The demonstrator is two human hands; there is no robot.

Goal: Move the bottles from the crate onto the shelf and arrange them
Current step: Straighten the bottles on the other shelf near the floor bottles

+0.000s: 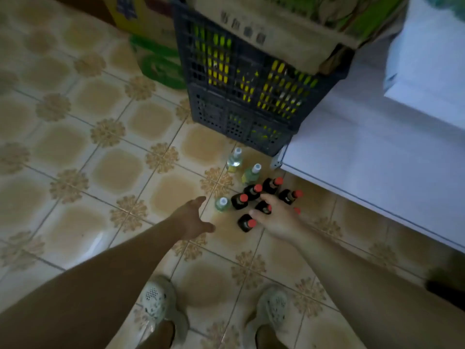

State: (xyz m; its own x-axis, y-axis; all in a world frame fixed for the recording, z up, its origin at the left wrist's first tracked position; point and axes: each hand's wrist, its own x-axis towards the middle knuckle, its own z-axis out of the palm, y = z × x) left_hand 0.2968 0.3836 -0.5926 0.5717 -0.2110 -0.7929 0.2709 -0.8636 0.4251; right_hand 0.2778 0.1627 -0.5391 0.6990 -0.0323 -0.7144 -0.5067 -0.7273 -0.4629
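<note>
Dark plastic crate (214, 114), yellow-labelled bottles (219, 61) inside.

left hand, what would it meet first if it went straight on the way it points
Most likely the clear white-capped bottle just past the open fingers of the left hand; depth from above is unclear, so it might pass over.
</note>
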